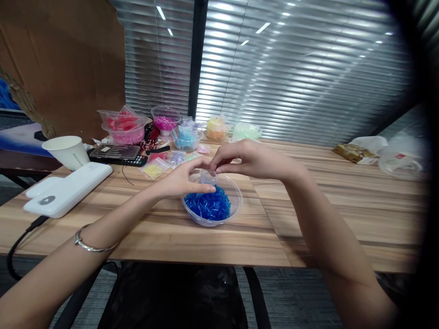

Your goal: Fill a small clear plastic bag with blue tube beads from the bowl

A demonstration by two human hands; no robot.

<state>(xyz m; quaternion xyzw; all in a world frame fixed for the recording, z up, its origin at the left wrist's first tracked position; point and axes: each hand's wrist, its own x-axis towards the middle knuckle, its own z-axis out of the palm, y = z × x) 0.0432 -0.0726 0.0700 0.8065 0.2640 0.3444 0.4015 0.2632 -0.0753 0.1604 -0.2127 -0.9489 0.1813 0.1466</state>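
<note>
A wood-grain table [343, 219] with light and brown streaks spans the room's foreground, a thin seam running across its top. Behind it, silvery horizontal blinds [308, 68] fill most of the background, split by a dark upright post [198, 59]. Bright daylight-like patches glow between the slats, strongest just right of the post, and short white streaks of light [263, 28] shine across them. At upper left stands a large brown cardboard panel [68, 55] with a ragged edge. Below the table, the grey-blue floor [291, 297] shows fine lines.
</note>
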